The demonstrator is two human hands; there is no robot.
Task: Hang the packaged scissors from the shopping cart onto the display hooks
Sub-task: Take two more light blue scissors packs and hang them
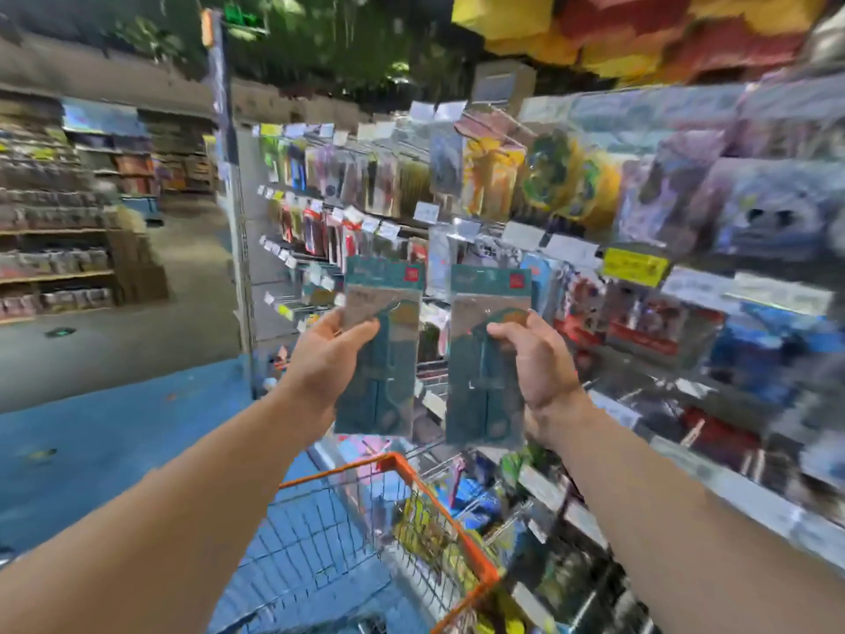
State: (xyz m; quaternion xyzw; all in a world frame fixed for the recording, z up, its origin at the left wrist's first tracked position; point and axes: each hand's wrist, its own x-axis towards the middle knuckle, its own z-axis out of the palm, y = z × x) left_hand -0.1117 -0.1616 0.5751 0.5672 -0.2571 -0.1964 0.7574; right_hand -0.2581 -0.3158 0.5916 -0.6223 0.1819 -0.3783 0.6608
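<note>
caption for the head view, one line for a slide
Each hand, left and right, holds a packaged scissors before the display hooks.

Head view: you look forward, slightly down, close over your raised hands.
Facing: display hooks [366, 212] ahead, shopping cart [411, 505] below.

Bright, even indoor light; no hard shadows visible. Heavy motion blur and blocky smearing across the whole frame, worst on the shelves [713, 231] at right and the ceiling. Wide-angle bending at edges. Forearms sharpest; packet print unreadable. Mild glare on plastic wrappers.
</note>
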